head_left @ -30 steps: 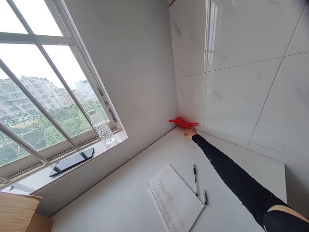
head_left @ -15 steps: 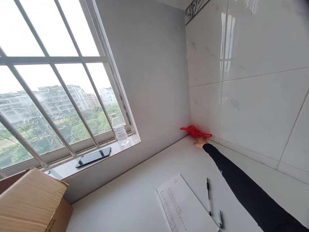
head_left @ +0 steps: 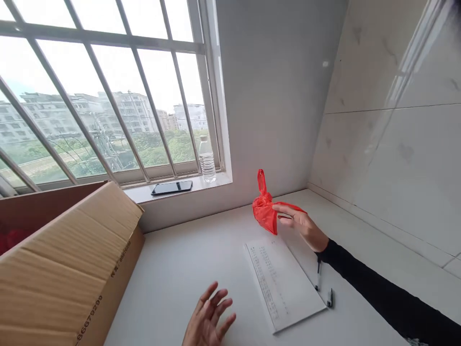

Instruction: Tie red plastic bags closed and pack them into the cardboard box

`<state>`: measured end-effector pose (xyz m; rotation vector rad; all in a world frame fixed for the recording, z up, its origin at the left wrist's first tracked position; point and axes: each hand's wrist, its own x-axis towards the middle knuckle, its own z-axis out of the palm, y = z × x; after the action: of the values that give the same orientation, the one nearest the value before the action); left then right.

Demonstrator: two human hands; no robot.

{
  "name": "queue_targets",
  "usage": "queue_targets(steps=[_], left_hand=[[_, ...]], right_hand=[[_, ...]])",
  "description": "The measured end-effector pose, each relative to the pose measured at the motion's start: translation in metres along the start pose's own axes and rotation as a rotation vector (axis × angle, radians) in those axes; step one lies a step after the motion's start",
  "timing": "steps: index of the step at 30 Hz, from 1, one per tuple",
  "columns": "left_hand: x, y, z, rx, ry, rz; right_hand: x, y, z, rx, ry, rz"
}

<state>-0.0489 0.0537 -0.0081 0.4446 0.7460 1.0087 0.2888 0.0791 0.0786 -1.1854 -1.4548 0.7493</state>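
Observation:
My right hand (head_left: 300,225) grips a red plastic bag (head_left: 265,214) by its side, and the bag appears lifted off the white table. The bag is bunched up, with one loop handle standing up and another strip trailing behind my fingers. Low in the view, my left hand (head_left: 209,319) is open with its fingers spread and holds nothing. Between the two hands lies a white sheet or pad with handwriting (head_left: 288,288). A black-and-clear pen (head_left: 318,274) lies beside it, partly hidden by my right wrist, and a pen cap (head_left: 330,298) sits near the paper's corner.
An open cardboard box (head_left: 82,245) stands at the left, with something red inside. On the window sill are a dark phone (head_left: 172,187) and a clear water bottle (head_left: 207,161). Walls border the white table (head_left: 169,259) at the back and right.
My right hand has brought the red bag away from the far corner, toward me and over the table. My left hand has come into view. The camera has turned left, showing more of the box.

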Motion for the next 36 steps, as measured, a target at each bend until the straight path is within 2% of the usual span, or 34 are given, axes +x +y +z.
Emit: queue_targets(steps=[2, 4, 6, 8, 10, 12, 14, 16, 20, 23, 30, 36], left_hand=[[-0.011, -0.003, 0.004, -0.101, -0.065, 0.024], [-0.021, -0.004, 0.006, -0.164, -0.088, 0.059], [-0.028, -0.003, 0.004, -0.119, -0.103, 0.118], [-0.033, 0.0, 0.0, -0.053, -0.108, 0.156], [-0.036, 0.001, -0.003, 0.011, -0.138, 0.14], [-0.037, 0.0, -0.003, 0.084, -0.175, 0.147], [-0.035, -0.003, 0.0, 0.139, -0.191, 0.208], [-0.03, -0.008, 0.003, 0.218, -0.174, 0.294], [-0.021, -0.017, 0.002, 0.496, -0.155, 0.405], [-0.019, -0.021, 0.002, 0.572, -0.167, 0.433], [-0.02, -0.022, 0.011, 0.607, -0.119, 0.297], [-0.015, -0.029, 0.006, 0.378, 0.015, 0.335]], right_hand=[[-0.045, -0.027, 0.042, 0.158, -0.182, -0.047], [-0.081, -0.043, 0.074, 0.182, -0.32, -0.017], [-0.101, -0.045, 0.097, 0.209, -0.294, 0.063], [-0.104, -0.036, 0.114, 0.257, -0.125, 0.157], [-0.1, -0.023, 0.13, 0.27, 0.005, 0.23], [-0.097, -0.012, 0.145, 0.277, -0.027, 0.252], [-0.098, -0.005, 0.159, 0.346, -0.158, 0.226], [-0.102, 0.0, 0.169, 0.434, -0.229, 0.179], [-0.11, 0.009, 0.171, 0.454, -0.196, 0.154], [-0.11, 0.015, 0.163, 0.455, -0.146, 0.161], [-0.106, 0.021, 0.155, 0.554, 0.0, 0.206], [-0.103, 0.017, 0.153, 0.623, -0.125, 0.222]])
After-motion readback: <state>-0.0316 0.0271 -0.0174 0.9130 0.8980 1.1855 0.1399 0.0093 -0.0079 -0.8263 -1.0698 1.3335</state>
